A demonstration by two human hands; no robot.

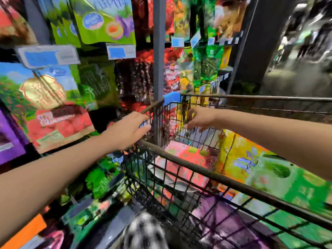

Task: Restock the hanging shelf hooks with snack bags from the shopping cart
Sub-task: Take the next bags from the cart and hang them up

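Observation:
A black wire shopping cart (206,174) fills the lower right, loaded with snack bags: a pink-red bag (186,155), a yellow-green bag (251,159) and a purple bag (224,218). My left hand (129,130) reaches over the cart's near-left corner with fingers stretched out, holding nothing. My right hand (199,119) hovers inside the cart near its far end, fingers spread and pointing down over the bags; I cannot see it holding anything. Hanging snack bags (106,20) fill the shelf hooks on the left and ahead. The picture is blurred.
A grey shelf upright (159,51) stands just beyond the cart's front. Blue-and-white price tags (48,55) hang along the shelf rails. An aisle floor (296,72) opens at the far right. A black-and-white patterned garment (143,232) shows at the bottom.

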